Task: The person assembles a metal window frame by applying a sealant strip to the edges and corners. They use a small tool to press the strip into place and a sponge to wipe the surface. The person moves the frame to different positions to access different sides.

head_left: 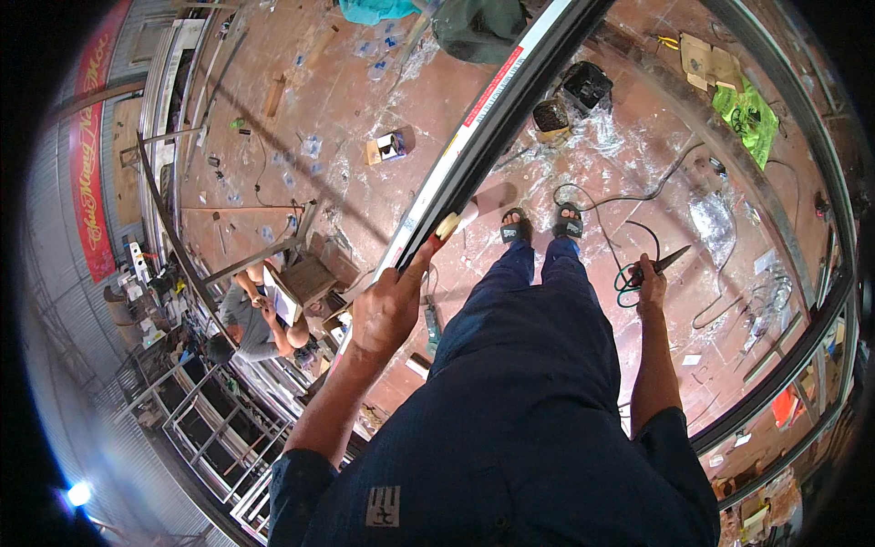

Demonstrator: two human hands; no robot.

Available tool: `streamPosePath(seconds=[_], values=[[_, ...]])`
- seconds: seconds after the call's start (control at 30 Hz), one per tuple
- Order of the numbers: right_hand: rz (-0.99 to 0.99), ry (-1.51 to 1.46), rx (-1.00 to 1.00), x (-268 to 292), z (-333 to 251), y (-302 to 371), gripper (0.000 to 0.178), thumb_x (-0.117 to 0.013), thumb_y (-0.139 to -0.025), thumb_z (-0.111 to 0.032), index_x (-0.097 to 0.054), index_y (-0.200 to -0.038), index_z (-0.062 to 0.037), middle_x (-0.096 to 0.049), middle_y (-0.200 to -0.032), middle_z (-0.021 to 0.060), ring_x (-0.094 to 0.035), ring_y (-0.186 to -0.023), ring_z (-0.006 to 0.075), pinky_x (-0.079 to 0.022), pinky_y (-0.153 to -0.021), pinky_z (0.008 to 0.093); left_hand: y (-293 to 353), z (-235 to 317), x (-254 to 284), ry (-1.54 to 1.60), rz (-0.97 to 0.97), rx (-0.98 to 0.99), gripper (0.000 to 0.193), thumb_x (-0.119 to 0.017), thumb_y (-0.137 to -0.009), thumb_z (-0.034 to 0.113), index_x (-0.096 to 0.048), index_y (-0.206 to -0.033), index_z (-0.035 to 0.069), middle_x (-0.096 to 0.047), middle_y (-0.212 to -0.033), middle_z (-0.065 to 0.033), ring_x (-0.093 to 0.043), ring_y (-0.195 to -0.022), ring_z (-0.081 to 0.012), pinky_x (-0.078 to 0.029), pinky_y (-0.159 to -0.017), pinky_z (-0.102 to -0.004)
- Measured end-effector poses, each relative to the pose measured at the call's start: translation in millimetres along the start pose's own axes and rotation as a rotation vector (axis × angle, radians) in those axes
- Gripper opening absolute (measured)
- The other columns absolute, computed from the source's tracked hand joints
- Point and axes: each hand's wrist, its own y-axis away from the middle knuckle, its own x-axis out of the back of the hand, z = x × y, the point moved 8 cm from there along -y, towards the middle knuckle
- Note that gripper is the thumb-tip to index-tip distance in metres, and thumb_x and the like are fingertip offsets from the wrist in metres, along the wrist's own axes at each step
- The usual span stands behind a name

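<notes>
Frame (501,118) slants before the person, above the floor (319,100), left hand (387,310) at its edge; those fingers curl, but whether they pinch it I cannot tell. It looks stiff, probably heavy, best held by the rails. Right hand's (651,281) fingers close round scissors (672,259). Beyond sits a small box (390,146), contents unclear.

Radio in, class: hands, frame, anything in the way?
Left hand at frame. Right hand gripping scissors. Cable lying across floor near sandals.
</notes>
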Motion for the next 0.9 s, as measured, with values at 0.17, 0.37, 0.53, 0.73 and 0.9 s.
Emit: streamPosePath(seconds=[0.17, 0.37, 0.53, 0.73, 0.9], values=[[0.007, 0.011, -0.001, -2, -14, 9, 0.035, -0.073, -0.099, -0.037, -0.071, -0.087, -0.0053, -0.069, -0.074, 0.0053, -0.055, -0.063, 0.0115, -0.043, -0.062, 0.0297, -32, 16, 8, 0.055, 0.0, 0.006, 0.054, -0.067, -0.099, 0.012, -0.057, -0.152, 0.023, -0.064, -0.076, -0.0164, -0.069, -0.062, -0.0347, -0.056, -0.054, -0.0485], [0.024, -0.014, 0.001, 16, -2, 8, 0.034, -0.073, -0.1, -0.037, -0.071, -0.086, -0.0059, -0.068, -0.074, 0.0042, -0.054, -0.062, 0.0114, -0.042, -0.062, 0.0297, -68, 34, 14, 0.034, 0.054, -0.059, 0.053, -0.066, -0.099, 0.013, -0.058, -0.151, 0.021, -0.065, -0.075, -0.0198, -0.071, -0.064, -0.0375, -0.056, -0.056, -0.0502], [0.028, -0.01, -0.025, 24, 6, 6, 0.034, -0.072, -0.1, -0.037, -0.07, -0.085, -0.0066, -0.068, -0.074, 0.0035, -0.053, -0.063, 0.0115, -0.042, -0.063, 0.0302, -104, 53, 25, 0.023, 0.049, -0.044, 0.054, -0.064, -0.099, 0.015, -0.055, -0.152, 0.024, -0.067, -0.076, -0.0223, -0.071, -0.067, -0.0409, -0.056, -0.058, -0.0507], [0.01, -0.033, -0.003, 29, 0, 5, 0.033, -0.073, -0.099, -0.037, -0.07, -0.086, -0.0069, -0.068, -0.074, 0.0034, -0.054, -0.064, 0.0114, -0.042, -0.063, 0.0299, -150, 75, 32, 0.022, 0.033, -0.078, 0.054, -0.061, -0.099, 0.013, -0.053, -0.151, 0.022, -0.069, -0.08, -0.0242, -0.072, -0.073, -0.043, -0.058, -0.063, -0.054], [0.055, -0.063, -0.024, 40, 5, -5, 0.036, -0.073, -0.098, -0.04, -0.071, -0.086, -0.0058, -0.07, -0.075, 0.0057, -0.056, -0.065, 0.0123, -0.043, -0.065, 0.0299, -185, 88, 34, 0.012, 0.029, -0.09, 0.053, -0.058, -0.099, 0.013, -0.053, -0.15, 0.022, -0.069, -0.078, -0.0264, -0.071, -0.074, -0.0461, -0.057, -0.065, -0.058]])
